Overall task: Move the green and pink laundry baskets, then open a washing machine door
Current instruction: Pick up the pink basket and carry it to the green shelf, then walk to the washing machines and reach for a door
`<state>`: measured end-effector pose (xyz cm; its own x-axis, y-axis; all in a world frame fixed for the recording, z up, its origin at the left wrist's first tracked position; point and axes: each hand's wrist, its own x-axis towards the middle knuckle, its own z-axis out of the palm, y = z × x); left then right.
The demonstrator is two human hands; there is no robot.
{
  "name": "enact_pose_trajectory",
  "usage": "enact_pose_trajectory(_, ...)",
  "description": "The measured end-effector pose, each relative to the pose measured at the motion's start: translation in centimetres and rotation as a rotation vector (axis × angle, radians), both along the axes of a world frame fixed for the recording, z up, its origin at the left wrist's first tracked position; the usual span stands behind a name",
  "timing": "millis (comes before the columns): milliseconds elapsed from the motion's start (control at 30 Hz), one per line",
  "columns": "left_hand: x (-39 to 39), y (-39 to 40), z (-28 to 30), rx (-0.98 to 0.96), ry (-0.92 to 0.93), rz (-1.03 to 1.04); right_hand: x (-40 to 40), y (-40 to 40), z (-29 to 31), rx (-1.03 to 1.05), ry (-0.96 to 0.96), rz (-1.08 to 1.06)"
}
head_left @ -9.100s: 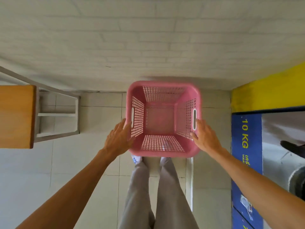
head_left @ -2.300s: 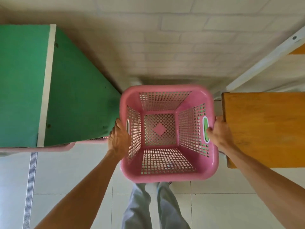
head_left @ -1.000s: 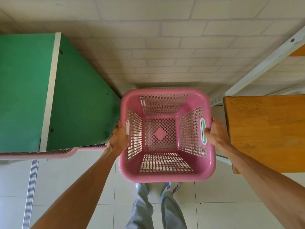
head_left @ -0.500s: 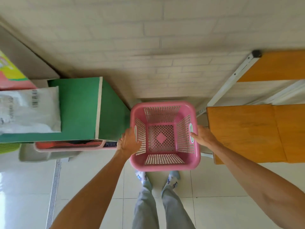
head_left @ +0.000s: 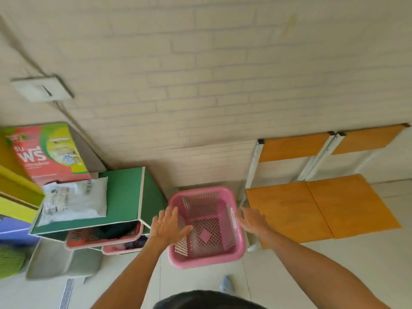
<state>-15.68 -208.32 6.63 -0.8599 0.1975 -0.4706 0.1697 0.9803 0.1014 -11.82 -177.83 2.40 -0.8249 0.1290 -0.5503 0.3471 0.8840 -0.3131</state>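
The empty pink laundry basket (head_left: 206, 228) stands on the tiled floor against the brick wall, between a green cabinet and an orange bench. My left hand (head_left: 168, 226) hovers open above its left rim, fingers spread, holding nothing. My right hand (head_left: 253, 220) is open beside its right handle, also apart from it. A green basket (head_left: 10, 260) shows as a blurred sliver at the far left edge. No washing machine is in view.
The green cabinet (head_left: 124, 197) carries a white plastic bag (head_left: 73, 200) and a detergent box (head_left: 46, 152). Filled pink baskets (head_left: 100, 238) sit under it, with a grey bin (head_left: 60, 262) beside. Orange bench seats (head_left: 318, 210) stand to the right. A floor drain (head_left: 66, 293) runs bottom left.
Both hands have let go of the pink basket's handles and opened; the basket now rests on the floor. The view has pulled back and up, showing more wall and cabinet top.
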Motion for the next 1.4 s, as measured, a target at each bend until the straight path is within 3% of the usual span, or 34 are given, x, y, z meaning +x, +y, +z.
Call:
enact_pose_trajectory(333,-1.1,4.5,7.3,0.008,0.158,-0.327,8.2,6.7,7.3,0.148,0.044,-0.305)
enact_pose_trajectory(700,3.2,11.8,10.4,0.000,0.209,-0.639,21.5,12.4,11.2,0.249,0.081,-0.562)
enact_pose_trajectory(1067,10.2,30.4,16.4,0.133,0.243,-1.021,37.3,24.0,16.1,0.324,0.109,-0.884)
enact_pose_trajectory(1400,17.8,53.2,17.5,0.165,0.275,-1.213,49.9,42.2,18.1,0.356,0.122,-1.101)
